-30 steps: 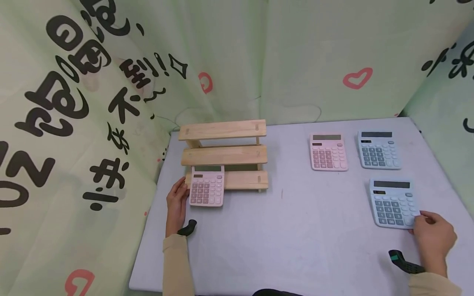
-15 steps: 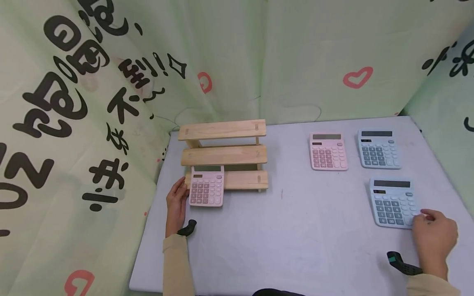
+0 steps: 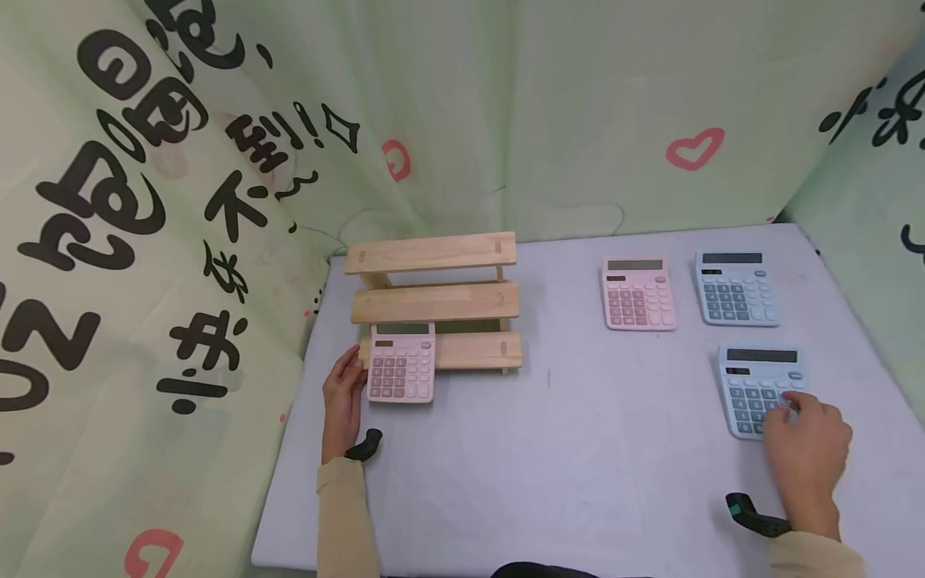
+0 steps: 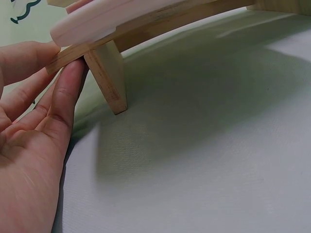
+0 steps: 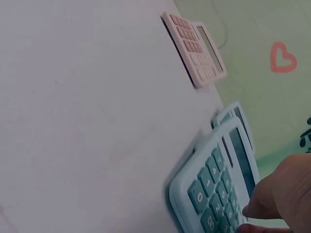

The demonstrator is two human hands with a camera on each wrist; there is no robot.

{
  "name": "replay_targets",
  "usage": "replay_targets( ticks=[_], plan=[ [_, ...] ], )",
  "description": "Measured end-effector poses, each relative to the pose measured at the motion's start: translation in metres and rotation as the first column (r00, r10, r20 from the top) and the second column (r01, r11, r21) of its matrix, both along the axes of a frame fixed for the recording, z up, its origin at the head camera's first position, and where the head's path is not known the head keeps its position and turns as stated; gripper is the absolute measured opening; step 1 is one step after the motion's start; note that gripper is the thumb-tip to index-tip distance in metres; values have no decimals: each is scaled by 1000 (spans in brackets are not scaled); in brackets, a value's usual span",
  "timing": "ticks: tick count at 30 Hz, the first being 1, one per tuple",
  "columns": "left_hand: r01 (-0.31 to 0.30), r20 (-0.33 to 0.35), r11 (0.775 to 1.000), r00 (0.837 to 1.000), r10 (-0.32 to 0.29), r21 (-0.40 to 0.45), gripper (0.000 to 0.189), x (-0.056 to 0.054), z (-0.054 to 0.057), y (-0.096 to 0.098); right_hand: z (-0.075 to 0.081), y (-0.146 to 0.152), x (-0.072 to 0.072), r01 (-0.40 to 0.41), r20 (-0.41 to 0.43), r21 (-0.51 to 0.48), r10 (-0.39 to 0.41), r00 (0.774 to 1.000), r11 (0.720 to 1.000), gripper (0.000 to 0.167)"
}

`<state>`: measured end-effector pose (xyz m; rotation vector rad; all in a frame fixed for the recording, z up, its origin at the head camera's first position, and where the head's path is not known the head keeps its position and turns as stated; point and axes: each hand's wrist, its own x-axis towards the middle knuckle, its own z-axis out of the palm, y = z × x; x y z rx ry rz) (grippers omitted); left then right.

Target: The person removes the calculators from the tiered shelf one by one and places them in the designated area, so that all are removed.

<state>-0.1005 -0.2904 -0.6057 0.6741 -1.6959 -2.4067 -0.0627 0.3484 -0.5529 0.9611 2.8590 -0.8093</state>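
Note:
My left hand (image 3: pixel 343 401) pinches the left end of the lowest slat of a wooden step rack (image 3: pixel 433 303). In the left wrist view the thumb lies at the slat's edge and the fingers beneath it. A pink calculator (image 3: pixel 401 371) leans on that slat, close beside the fingers. On the right, my right hand (image 3: pixel 808 453) is over the lower right part of a blue calculator (image 3: pixel 762 357), its fingers loosely bent. In the right wrist view, the fingertips are right at the keys of the blue calculator (image 5: pixel 197 194); the hand covers part of the keypad.
A second pink calculator (image 3: pixel 637 293) and another blue calculator (image 3: pixel 737 289) lie behind the front blue one on the white table (image 3: pixel 564 457). A green printed curtain (image 3: pixel 592 104) stands around the table's back and sides.
My right hand has slid left from the blue calculator's lower right corner to over its keys. My left hand stays at the rack. The head view has shifted slightly.

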Motion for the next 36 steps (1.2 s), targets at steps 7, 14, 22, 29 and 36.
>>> replay_targets(
  ticks=[7, 14, 22, 29, 36],
  plan=[
    [-4, 8, 1000, 1000, 4, 2, 46, 1, 0, -1, -1, -22, -4, -74, -52, 44, 76, 996, 996, 48],
    [-3, 12, 1000, 1000, 3, 0, 44, 2, 0, -2, -1, -40, -4, -102, -85, 68, 108, 990, 992, 45],
    [3, -8, 1000, 1000, -3, 14, 46, 1, -2, -2, -4, -51, -11, -141, -110, 74, 148, 983, 987, 42],
    [7, -8, 1000, 1000, -7, 14, 46, -1, 0, -1, -4, -67, -17, -193, -128, 90, 204, 971, 977, 41],
    [5, 8, 1000, 1000, -5, 5, 46, 0, 0, -2, -4, -91, -20, -261, -145, 69, 268, 952, 963, 38]
  ],
)
